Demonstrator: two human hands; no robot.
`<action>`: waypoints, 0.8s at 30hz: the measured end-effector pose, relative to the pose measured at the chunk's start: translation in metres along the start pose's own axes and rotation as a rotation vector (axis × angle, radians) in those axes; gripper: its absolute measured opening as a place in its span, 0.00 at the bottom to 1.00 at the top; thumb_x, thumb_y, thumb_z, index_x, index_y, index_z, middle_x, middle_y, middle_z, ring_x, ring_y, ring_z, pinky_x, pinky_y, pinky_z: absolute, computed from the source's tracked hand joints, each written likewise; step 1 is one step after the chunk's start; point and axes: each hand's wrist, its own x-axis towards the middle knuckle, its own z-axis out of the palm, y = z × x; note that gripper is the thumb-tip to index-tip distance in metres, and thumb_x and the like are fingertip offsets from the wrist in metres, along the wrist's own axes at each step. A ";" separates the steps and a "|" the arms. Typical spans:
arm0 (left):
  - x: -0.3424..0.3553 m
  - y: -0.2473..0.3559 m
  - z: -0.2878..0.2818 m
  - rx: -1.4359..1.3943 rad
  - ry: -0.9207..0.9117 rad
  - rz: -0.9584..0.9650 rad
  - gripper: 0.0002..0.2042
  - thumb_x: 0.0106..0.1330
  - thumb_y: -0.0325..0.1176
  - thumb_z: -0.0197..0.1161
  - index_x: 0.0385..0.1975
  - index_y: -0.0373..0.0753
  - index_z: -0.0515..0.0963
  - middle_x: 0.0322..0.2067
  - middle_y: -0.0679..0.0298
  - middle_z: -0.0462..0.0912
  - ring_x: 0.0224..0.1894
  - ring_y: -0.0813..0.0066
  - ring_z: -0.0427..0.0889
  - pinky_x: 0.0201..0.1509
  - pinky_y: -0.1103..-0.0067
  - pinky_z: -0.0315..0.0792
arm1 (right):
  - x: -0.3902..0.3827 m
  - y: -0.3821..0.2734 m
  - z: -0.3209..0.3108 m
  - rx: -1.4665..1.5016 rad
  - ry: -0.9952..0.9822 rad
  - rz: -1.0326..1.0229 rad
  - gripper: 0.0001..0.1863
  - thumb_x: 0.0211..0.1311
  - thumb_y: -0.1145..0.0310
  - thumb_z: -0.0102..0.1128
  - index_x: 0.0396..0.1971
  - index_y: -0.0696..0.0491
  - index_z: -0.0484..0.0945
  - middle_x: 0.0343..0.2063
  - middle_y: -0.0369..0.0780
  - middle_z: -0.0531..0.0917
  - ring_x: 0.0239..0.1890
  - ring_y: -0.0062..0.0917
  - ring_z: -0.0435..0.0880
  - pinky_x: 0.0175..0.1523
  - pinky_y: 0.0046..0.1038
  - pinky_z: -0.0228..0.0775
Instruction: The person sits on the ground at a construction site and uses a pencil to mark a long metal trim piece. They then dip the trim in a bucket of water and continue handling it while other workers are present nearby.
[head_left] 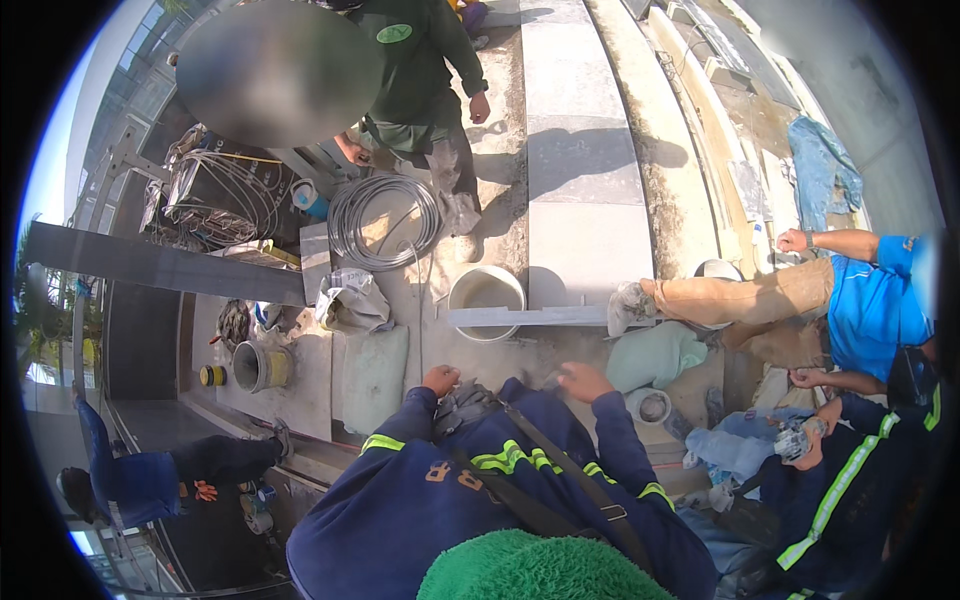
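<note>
My left hand point(441, 380) has its fingers curled in, with nothing visible in them. Beside it, over my lap, is a crumpled dark grey cloth-like bundle point(462, 408). My right hand point(585, 382) is a little way off, fingers loosely bent and apart, holding nothing that I can see. Ahead of both hands, a long grey straight bar point(570, 316) runs crosswise past the near side of a pale round bucket point(487, 288). A pale green sack point(655, 355) lies to the right of my right hand.
A person in dark green point(415, 60) stands ahead by a coil of grey cable point(385, 222). At right are a person in blue point(880, 290) and another in a reflective-striped jacket point(840, 490). Large slabs point(585, 170) stretch away; another bucket point(260, 366) lies left.
</note>
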 end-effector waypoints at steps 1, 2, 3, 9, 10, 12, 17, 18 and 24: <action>-0.007 0.005 0.001 -0.031 0.019 -0.019 0.24 0.75 0.52 0.62 0.47 0.34 0.87 0.40 0.58 0.92 0.39 0.68 0.90 0.48 0.69 0.82 | 0.001 0.013 0.012 -0.031 -0.006 -0.018 0.32 0.69 0.52 0.64 0.65 0.59 0.79 0.53 0.52 0.89 0.52 0.44 0.90 0.58 0.41 0.79; -0.015 0.007 0.002 -0.043 0.034 -0.036 0.24 0.75 0.52 0.62 0.48 0.34 0.87 0.40 0.58 0.92 0.39 0.68 0.89 0.47 0.70 0.82 | -0.003 0.010 0.012 0.056 -0.087 0.060 0.32 0.70 0.52 0.64 0.66 0.60 0.79 0.54 0.52 0.88 0.53 0.43 0.89 0.60 0.40 0.78; -0.022 0.011 0.002 -0.050 0.045 -0.049 0.24 0.75 0.52 0.62 0.49 0.34 0.87 0.40 0.58 0.92 0.38 0.68 0.89 0.47 0.70 0.81 | -0.002 0.002 0.000 0.145 -0.163 0.143 0.32 0.71 0.52 0.63 0.66 0.60 0.78 0.55 0.52 0.88 0.55 0.42 0.89 0.61 0.39 0.78; -0.025 0.022 0.002 -0.180 0.006 -0.046 0.26 0.76 0.51 0.60 0.57 0.32 0.83 0.43 0.56 0.91 0.42 0.65 0.88 0.46 0.70 0.80 | 0.015 0.060 0.025 0.958 0.017 0.661 0.43 0.73 0.51 0.67 0.79 0.55 0.61 0.45 0.36 0.85 0.40 0.22 0.86 0.43 0.28 0.83; -0.018 0.027 0.002 -0.217 -0.053 -0.065 0.26 0.77 0.51 0.60 0.60 0.33 0.81 0.45 0.57 0.90 0.43 0.67 0.88 0.46 0.71 0.80 | 0.025 0.078 0.027 1.014 0.105 0.737 0.47 0.73 0.50 0.68 0.82 0.54 0.55 0.50 0.38 0.85 0.42 0.24 0.86 0.44 0.30 0.85; -0.003 0.046 -0.004 -0.288 -0.107 -0.121 0.26 0.78 0.50 0.61 0.63 0.35 0.79 0.47 0.59 0.89 0.43 0.70 0.87 0.45 0.72 0.80 | 0.051 0.093 0.016 0.925 0.208 0.814 0.48 0.73 0.51 0.67 0.83 0.53 0.52 0.55 0.41 0.84 0.43 0.26 0.87 0.47 0.31 0.86; 0.000 0.046 -0.015 -0.204 -0.174 -0.223 0.25 0.78 0.49 0.62 0.66 0.38 0.77 0.50 0.61 0.88 0.43 0.74 0.86 0.43 0.74 0.79 | 0.083 0.124 -0.008 0.968 0.471 0.911 0.60 0.66 0.54 0.73 0.85 0.47 0.37 0.68 0.49 0.74 0.58 0.40 0.83 0.54 0.41 0.85; 0.008 0.044 -0.015 -0.231 -0.181 -0.248 0.25 0.78 0.49 0.62 0.66 0.38 0.77 0.50 0.61 0.88 0.42 0.73 0.86 0.43 0.74 0.79 | 0.082 0.145 -0.012 0.959 0.524 0.934 0.63 0.64 0.54 0.75 0.85 0.46 0.35 0.71 0.51 0.71 0.63 0.44 0.80 0.57 0.43 0.84; 0.017 0.024 0.016 -0.188 -0.358 -0.346 0.28 0.78 0.51 0.63 0.69 0.38 0.76 0.51 0.59 0.88 0.43 0.71 0.88 0.44 0.72 0.81 | 0.026 0.188 -0.124 0.731 1.233 0.882 0.72 0.54 0.45 0.82 0.85 0.52 0.35 0.78 0.58 0.58 0.76 0.52 0.66 0.74 0.52 0.66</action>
